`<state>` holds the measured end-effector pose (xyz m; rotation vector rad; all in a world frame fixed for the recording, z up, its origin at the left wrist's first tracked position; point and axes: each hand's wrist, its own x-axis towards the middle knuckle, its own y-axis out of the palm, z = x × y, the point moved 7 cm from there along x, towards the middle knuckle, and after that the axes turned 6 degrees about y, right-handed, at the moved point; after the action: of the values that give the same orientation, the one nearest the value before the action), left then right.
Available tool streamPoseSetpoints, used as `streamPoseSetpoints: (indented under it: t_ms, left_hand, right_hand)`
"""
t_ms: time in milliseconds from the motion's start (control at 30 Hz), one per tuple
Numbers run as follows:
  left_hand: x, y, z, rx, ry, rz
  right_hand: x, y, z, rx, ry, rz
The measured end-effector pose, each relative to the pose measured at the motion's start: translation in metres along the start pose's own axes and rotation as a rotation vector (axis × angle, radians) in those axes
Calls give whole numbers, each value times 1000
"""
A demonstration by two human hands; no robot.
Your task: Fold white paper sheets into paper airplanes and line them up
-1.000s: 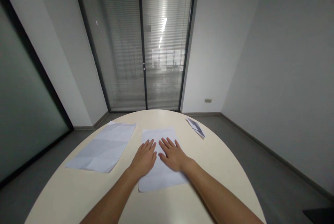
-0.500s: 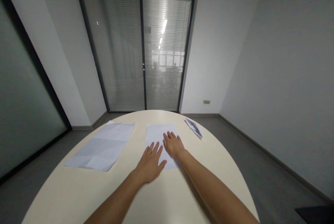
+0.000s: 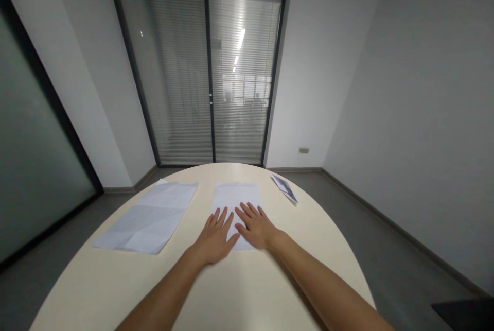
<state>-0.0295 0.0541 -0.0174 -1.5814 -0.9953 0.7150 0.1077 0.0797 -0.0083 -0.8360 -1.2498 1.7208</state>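
A white sheet of paper point(image 3: 236, 194) lies flat near the middle of the round cream table point(image 3: 235, 295). Over its near left part rests my left hand point(image 3: 215, 237), palm down with fingers spread. My right hand point(image 3: 255, 224) lies on the sheet's near right part, its fingers also stretched out and apart. The two thumbs point toward each other with a small gap between them. Neither hand holds anything. Both hands cover much of the sheet's near half.
On the left of the table lies a larger creased paper stack point(image 3: 148, 220). A small folded paper point(image 3: 284, 188) sits at the far right near the edge. Beyond the table are glass doors with blinds point(image 3: 193, 79). A dark object point(image 3: 463, 313) shows at the lower right.
My right hand has slid back toward me along the sheet, and its thumb now shows. My left hand has shifted slightly left. The view has moved a little.
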Motion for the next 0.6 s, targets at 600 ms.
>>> streamPoseSetpoints:
  t_ms: [600]
  left_hand:
    - [-10,-16,26,-43,126,48]
  right_hand:
    - [14,-30,18,47,-209,-215]
